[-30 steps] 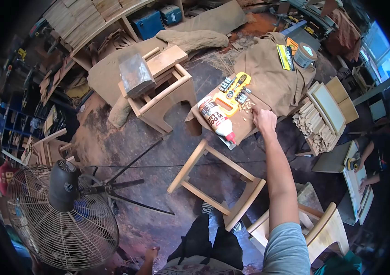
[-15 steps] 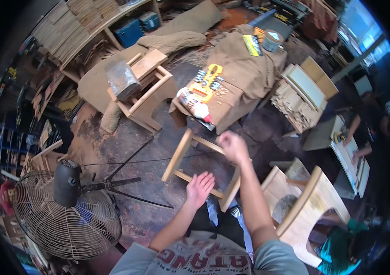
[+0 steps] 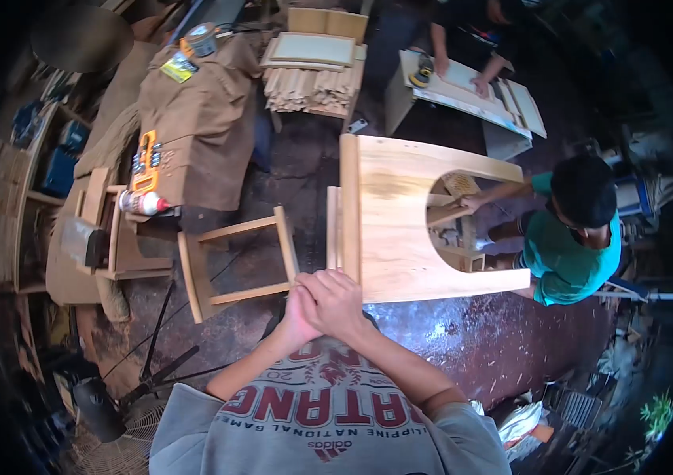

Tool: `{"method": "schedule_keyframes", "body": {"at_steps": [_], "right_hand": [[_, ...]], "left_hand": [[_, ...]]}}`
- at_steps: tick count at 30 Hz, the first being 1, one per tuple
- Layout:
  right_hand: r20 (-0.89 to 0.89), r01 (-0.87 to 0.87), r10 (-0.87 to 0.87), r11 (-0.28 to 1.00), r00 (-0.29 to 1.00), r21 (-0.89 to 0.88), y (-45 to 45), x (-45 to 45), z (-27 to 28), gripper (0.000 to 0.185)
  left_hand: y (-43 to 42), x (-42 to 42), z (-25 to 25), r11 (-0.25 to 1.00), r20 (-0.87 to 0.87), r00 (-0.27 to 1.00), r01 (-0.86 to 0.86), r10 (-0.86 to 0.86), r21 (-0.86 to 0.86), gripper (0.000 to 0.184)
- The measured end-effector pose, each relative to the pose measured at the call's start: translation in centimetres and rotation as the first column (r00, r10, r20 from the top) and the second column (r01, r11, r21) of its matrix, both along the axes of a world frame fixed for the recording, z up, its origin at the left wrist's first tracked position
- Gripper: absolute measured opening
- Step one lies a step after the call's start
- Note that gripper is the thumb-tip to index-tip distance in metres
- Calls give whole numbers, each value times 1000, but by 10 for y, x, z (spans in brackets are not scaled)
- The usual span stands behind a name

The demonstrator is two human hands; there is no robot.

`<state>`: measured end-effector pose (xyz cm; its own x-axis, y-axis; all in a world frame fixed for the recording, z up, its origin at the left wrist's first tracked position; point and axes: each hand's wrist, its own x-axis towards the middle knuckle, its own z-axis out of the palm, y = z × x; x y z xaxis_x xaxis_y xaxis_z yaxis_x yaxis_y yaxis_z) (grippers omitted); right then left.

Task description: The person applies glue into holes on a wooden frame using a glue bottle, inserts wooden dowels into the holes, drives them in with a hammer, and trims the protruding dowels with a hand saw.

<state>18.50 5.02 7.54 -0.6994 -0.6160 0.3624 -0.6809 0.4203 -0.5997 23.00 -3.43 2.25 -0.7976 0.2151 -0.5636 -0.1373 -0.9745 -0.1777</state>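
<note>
In front of my chest my left hand [image 3: 297, 313] and my right hand [image 3: 333, 296] are brought together. The right hand lies over the left and hides part of its fingers. Both have closed fingers, and no object shows in them. Just beyond them, to the left, stands a small wooden frame [image 3: 287, 245] with light rails and an open middle. Close on the right is a large pale wooden piece [image 3: 396, 214] with an arched cutout. My hands look very near the edges of both; touching, I cannot tell.
A person in a teal shirt [image 3: 570, 253] reaches to the arched piece. At the back, another person's hands [image 3: 480, 85] rest on a board beside a yellow sander [image 3: 422, 71]. A glue bottle [image 3: 142, 203] lies at the cloth-covered table [image 3: 210, 150]. A fan [image 3: 99, 408] stands lower left.
My view has swung to the right. My hands, apart over the small frame before, have come together near my chest. The arched piece and the teal-shirted person now show more fully.
</note>
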Motion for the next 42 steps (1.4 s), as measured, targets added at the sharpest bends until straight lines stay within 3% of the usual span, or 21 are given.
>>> {"method": "schedule_keyframes", "body": {"at_steps": [4,6,7,9,10,12,13,15,20,28,30,34,36,42], "right_hand": [[1,19,-19,992,1000,-127,45,-23,12,17],[41,7,6,947,999,-322,67,-38,18,18],[52,1,16,946,999,-325,82,-44,20,18],[426,61,97,938,899,-343,121,-59,22,21],[530,142,59,933,846,-330,140,-69,14,23],[731,321,-14,904,683,-282,179,-92,-4,25],[810,374,23,879,586,-296,204,-105,-21,29],[783,476,-66,824,618,-306,237,-115,-46,29],[701,454,-202,870,684,-193,252,-109,-75,23],[564,438,-326,896,759,-71,238,-103,-77,18],[405,350,-279,930,871,-112,236,-104,-79,17],[220,350,-325,933,920,-84,230,-97,-73,13],[-107,280,-278,960,954,-2,226,-95,-72,10],[-247,208,-172,970,953,128,220,-96,-66,11]], "left_hand": [[34,-18,-5,982,-112,991,55,-76,-183,34],[43,-26,-3,958,-156,983,46,-94,-283,33],[50,-32,-5,958,-146,986,40,-85,-285,33],[65,-43,4,967,108,992,91,-67,-239,30],[65,-39,4,967,120,991,87,-59,-239,30],[60,-30,5,980,-42,996,64,-73,-191,28],[63,-29,17,970,72,997,31,-14,-241,25],[61,-17,20,963,84,995,-24,48,-268,22],[53,14,-1,930,33,982,-167,188,-327,15],[49,20,-9,932,45,986,-138,162,-334,16],[48,17,-6,948,52,992,-97,118,-305,15],[45,17,-4,942,38,995,-79,97,-327,14],[40,16,-6,933,37,996,-63,82,-353,14],[34,9,-3,912,6,999,31,-32,-409,14]]}}
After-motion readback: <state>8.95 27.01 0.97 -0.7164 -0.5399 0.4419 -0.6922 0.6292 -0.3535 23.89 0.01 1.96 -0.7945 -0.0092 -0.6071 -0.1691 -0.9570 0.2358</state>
